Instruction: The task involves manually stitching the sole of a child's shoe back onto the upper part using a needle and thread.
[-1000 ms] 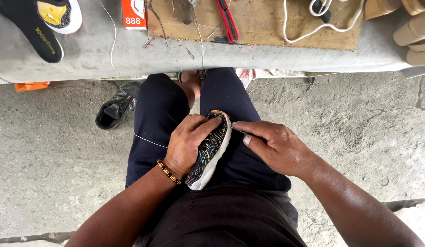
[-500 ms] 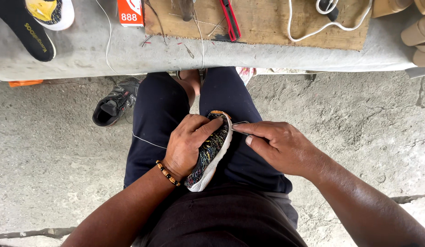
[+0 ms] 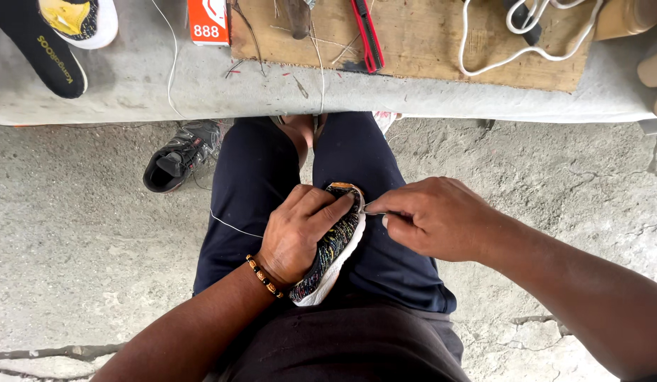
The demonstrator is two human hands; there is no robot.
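A small knit shoe (image 3: 335,247) with a white sole and multicoloured upper rests on my lap. My left hand (image 3: 297,233) wraps over it from the left, fingers curled across the upper near the toe; a beaded bracelet sits on that wrist. My right hand (image 3: 431,219) is just right of the shoe's toe, its fingertips pinched on a thin metal needle (image 3: 374,211) at the sole's edge. A pale thread (image 3: 233,225) trails left from under my left hand across my thigh.
A grey bench (image 3: 130,85) runs across the top, bearing a wooden board (image 3: 427,42), a red-handled tool (image 3: 367,32), a white cord (image 3: 484,42), a black insole (image 3: 42,49) and a yellow-lined shoe (image 3: 81,18). A black shoe (image 3: 176,159) lies on the concrete floor.
My right hand has drawn a little closer to the shoe's toe. The left hand and the shoe stay where they were.
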